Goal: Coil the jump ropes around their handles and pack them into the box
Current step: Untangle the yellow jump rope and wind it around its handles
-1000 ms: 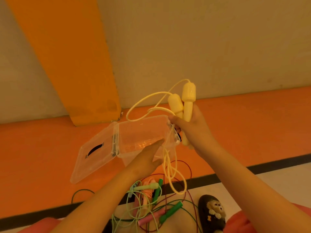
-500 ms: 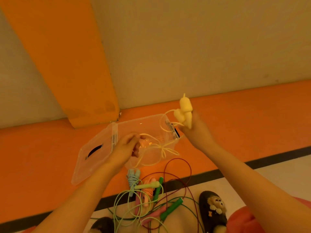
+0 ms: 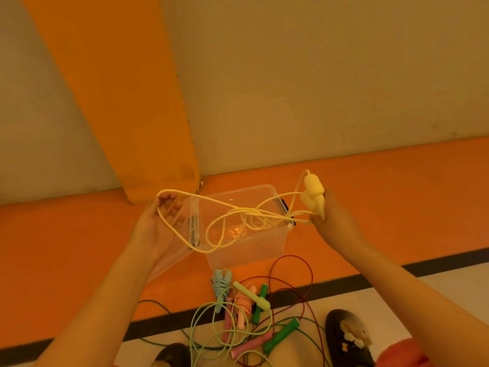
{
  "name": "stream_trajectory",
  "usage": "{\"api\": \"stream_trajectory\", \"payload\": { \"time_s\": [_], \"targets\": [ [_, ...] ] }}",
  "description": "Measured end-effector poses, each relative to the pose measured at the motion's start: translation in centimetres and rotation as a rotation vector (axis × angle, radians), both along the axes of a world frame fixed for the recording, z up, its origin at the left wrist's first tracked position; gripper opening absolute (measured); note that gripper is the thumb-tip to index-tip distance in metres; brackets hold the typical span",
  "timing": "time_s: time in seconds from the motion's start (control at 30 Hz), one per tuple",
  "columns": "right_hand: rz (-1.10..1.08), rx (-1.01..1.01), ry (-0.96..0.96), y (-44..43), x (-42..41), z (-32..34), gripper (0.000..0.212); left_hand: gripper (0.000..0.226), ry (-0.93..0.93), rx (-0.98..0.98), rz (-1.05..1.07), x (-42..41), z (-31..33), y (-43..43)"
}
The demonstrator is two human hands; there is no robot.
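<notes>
My right hand grips both pale yellow handles of a jump rope, held upright above the right end of the clear plastic box. The yellow cord runs leftward in loose loops over the open box. My left hand is raised at the box's left side, palm up, and a loop of the cord passes around its fingers. The box's clear lid hangs open on the left, partly hidden behind my left hand.
On the floor below the box lies a tangle of jump ropes: a coiled blue one, a pink one, green handles, a light green handle and a dark red cord. Two dark slippers sit at the bottom edge.
My left hand has left the inside of the box and pulled a loop of yellow cord up and to the left. The cord now stretches between both hands over the box.
</notes>
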State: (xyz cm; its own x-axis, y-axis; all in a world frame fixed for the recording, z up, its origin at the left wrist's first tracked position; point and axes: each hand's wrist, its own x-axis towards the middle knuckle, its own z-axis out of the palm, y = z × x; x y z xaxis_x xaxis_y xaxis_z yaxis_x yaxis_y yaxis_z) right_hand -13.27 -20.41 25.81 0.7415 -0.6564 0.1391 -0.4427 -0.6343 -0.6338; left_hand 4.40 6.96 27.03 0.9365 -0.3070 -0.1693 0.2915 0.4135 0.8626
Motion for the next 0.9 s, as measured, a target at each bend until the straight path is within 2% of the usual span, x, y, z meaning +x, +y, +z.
{"api": "stream_trajectory", "payload": {
  "time_s": [0.03,0.13,0.2,0.27,0.33,0.37,0.43,0.53,0.57,0.67,0.73,0.83,0.9],
  "targets": [
    [0.009,0.028,-0.028,0.0,0.0,0.1,0.048,0.029,-0.052,0.095,0.009,-0.1,-0.1,0.1],
    [0.061,0.171,-0.188,0.0,0.1,1.0,0.040,0.024,-0.242,0.581,-0.072,-0.7,-1.5,0.8],
    [0.120,0.295,-0.311,0.7,0.3,2.4,0.027,0.018,-0.289,0.768,-0.206,-0.9,-2.9,0.9],
    [0.180,0.405,-0.428,1.3,0.5,3.5,0.029,0.010,-0.360,0.949,-0.328,-1.4,-3.5,0.8],
    [0.182,0.499,-0.509,1.5,0.8,4.1,0.029,0.014,-0.511,1.156,-0.409,-1.8,-3.8,0.4],
    [0.176,0.535,-0.540,1.5,0.9,4.3,0.030,0.018,-0.566,1.199,-0.418,-2.0,-3.9,0.2],
    [0.182,0.591,-0.592,1.6,0.9,5.0,0.029,0.022,-0.572,1.149,-0.428,-2.4,-4.1,-0.1],
    [0.219,0.669,-0.672,2.1,0.9,6.2,0.022,0.005,-0.581,1.103,-0.475,-3.1,-4.1,-1.1],
    [0.230,0.696,-0.692,2.4,0.9,6.5,0.019,0.007,-0.576,1.103,-0.486,-3.5,-4.2,-1.5],
    [0.264,0.772,-0.734,3.1,0.9,7.2,0.011,0.035,-0.535,1.097,-0.470,-4.3,-4.3,-2.8],
    [0.276,0.785,-0.746,3.6,1.0,7.5,0.010,0.045,-0.532,1.078,-0.390,-5.0,-3.7,-3.7],
    [0.278,0.799,-0.760,4.2,1.4,7.7,0.014,0.034,-0.566,0.977,-0.234,-6.4,-2.9,-5.4],
    [0.276,0.810,-0.761,4.6,1.9,7.8,0.014,0.031,-0.471,0.842,-0.295,-7.5,-2.4,-6.6]
  ]
}}
